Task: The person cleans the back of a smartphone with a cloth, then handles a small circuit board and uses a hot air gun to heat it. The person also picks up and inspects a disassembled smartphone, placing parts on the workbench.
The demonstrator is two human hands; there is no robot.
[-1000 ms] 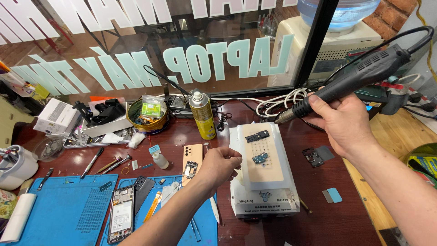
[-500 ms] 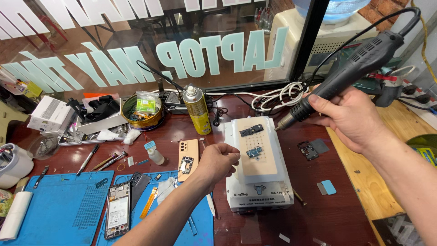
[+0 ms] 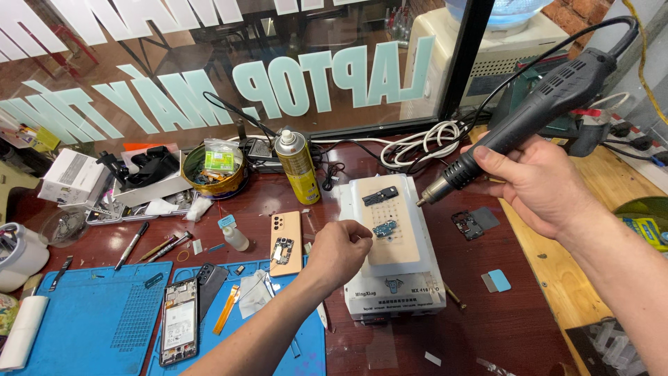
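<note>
While right hand [image 3: 539,182] grips rotary tool [image 3: 539,104], left hand [image 3: 339,249] fingers pinched together at heating plate [image 3: 410,257] edge.

Hidden behind the curled left hand [image 3: 339,249]: whatever sits pinched at its fingertips beside the small blue circuit board [image 3: 383,229]. Cut off by the top edge: the cord of the black rotary tool [image 3: 536,104] (gripped in the right hand [image 3: 539,184]). Too small to tell: the bit in its metal nose. Cut by the bottom edge: the blue work mat [image 3: 90,324].
</note>
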